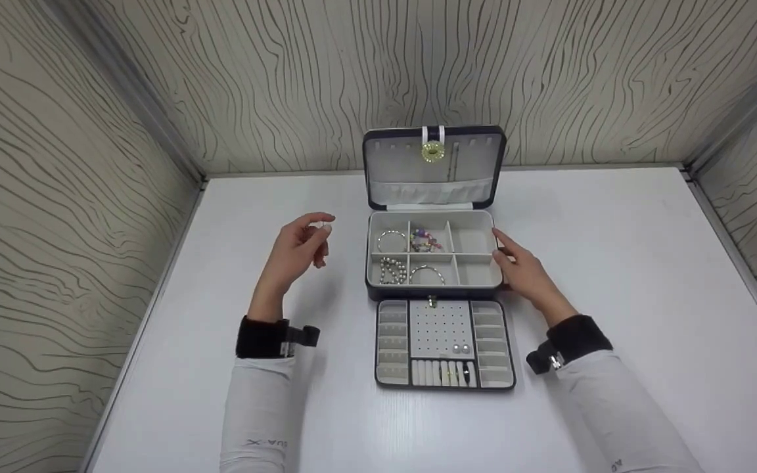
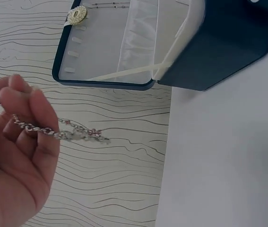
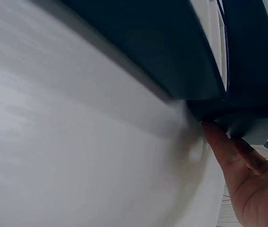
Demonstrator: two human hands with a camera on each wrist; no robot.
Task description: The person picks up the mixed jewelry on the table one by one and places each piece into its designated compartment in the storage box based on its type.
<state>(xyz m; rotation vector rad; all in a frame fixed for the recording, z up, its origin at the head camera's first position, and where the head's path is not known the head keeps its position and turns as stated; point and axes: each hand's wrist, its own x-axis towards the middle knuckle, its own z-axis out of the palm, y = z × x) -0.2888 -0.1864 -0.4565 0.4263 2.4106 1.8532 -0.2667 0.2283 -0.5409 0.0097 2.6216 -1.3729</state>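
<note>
A jewelry box (image 1: 388, 293) stands with its lid (image 1: 464, 135) raised and compartments showing. My left hand (image 1: 296, 253) is raised to the left of it. In the left wrist view its thumb and fingertips pinch a thin silver bracelet (image 2: 79, 135) with small pink pieces, which dangles outward. At the box's right side, my right hand (image 1: 524, 272) rests its fairly straight fingers (image 3: 219, 142) against the outer wall. A silver bangle (image 1: 391, 232), a colorful beaded bracelet (image 1: 426, 244), a bead strand (image 1: 393, 270) and another bangle (image 1: 428, 267) lie in separate compartments.
In front of the box lies a removable tray (image 1: 394, 383) with small slots, a pierced panel, two pearl earrings (image 1: 460, 349) and several ring rolls. A chain (image 1: 453, 162) hangs inside the lid. Patterned wall panels (image 1: 286, 85) border the white table (image 1: 615, 263).
</note>
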